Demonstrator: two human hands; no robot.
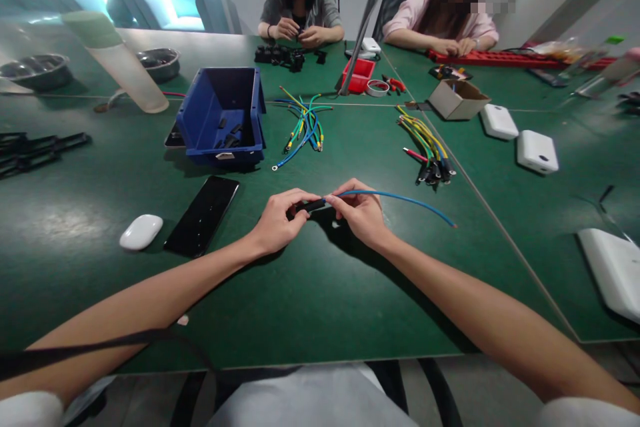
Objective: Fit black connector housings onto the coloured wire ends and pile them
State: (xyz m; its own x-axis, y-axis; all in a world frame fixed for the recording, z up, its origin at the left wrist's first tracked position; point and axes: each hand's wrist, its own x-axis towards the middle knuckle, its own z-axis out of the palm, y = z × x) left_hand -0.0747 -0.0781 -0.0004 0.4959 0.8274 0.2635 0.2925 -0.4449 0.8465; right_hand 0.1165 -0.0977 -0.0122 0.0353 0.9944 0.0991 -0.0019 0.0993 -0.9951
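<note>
Fingers of my left hand [281, 220] are closed on a short black sleeve [314, 205], which looks like a piece of tubing. My right hand [363, 211] pinches a blue wire [407, 198] close to where it meets the sleeve. From there the wire curves off to the right, its free end hanging above the table. Whatever is at the wire's other end is hidden by the sleeve and my fingers. Beyond my hands lie a loose bunch of blue, green and yellow wires [305, 121] with ring terminals and a second bundle [425, 137] with black-sleeved ends.
A blue bin [225, 157] holds small black pieces. Left of my hands are a black phone [203, 215] and a white case [141, 232]. A metal pole [361, 33] rises beside a red tray [361, 80]. Two co-workers sit across the green table [320, 307].
</note>
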